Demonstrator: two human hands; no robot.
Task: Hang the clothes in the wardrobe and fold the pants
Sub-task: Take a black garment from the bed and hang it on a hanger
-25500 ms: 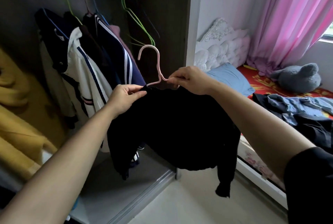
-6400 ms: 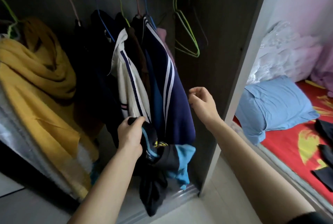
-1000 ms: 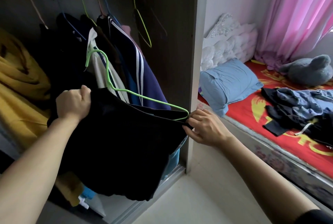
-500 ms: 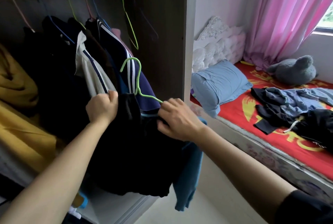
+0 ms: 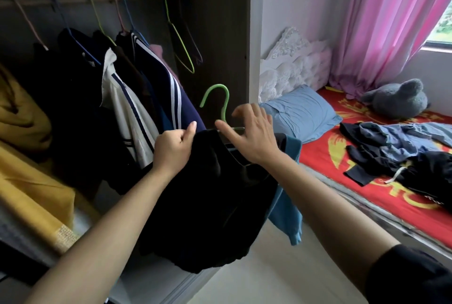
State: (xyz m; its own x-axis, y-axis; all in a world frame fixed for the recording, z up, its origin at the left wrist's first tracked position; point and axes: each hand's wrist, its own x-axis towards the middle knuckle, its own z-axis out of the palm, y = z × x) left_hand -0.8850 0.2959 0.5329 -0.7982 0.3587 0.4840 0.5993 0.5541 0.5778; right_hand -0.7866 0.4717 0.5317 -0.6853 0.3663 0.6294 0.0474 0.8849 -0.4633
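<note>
- Your left hand [image 5: 173, 150] gripped the black cloth garment [image 5: 208, 210] at its shoulder, fingers curled into the fabric.
- Your right hand [image 5: 253, 136] was spread, fingers straight, at the thin green hanger [image 5: 227, 103].
- The garment hung before the open dark wardrobe [image 5: 220, 34].

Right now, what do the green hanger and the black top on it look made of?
The green hanger: likely plastic-coated wire, thin with a smooth, slightly glossy hook. The black top: soft matte fabric, maybe cotton knit; it hangs in limp folds.

The black garment [image 5: 208, 205] hides most of the green hanger [image 5: 226, 104].
</note>
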